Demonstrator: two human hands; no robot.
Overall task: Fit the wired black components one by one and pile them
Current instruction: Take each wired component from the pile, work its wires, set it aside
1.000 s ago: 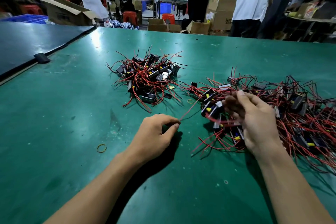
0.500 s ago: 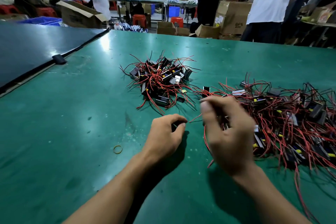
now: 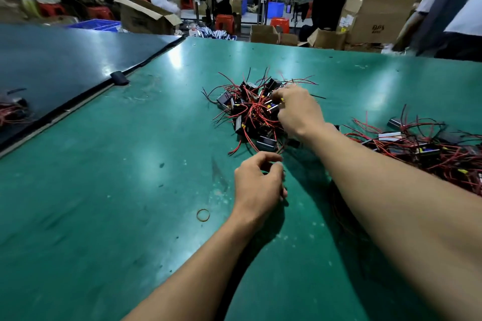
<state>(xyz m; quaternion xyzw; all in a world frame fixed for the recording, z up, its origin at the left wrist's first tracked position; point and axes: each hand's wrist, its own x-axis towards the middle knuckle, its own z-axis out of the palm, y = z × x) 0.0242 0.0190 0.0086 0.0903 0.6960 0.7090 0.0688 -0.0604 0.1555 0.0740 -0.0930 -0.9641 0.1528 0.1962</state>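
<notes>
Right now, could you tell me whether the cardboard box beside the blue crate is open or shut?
Open. The cardboard box has its top flaps splayed outward; its contents are not visible.

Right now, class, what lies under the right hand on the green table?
The right hand is over the tangled heap of black red-wired components. Whether its fingers pinch one is hidden.

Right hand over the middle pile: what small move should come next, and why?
Probably release any piece it holds and draw back toward the right-side heap for another: the right hand has its fingertips down in the middle pile.
</notes>
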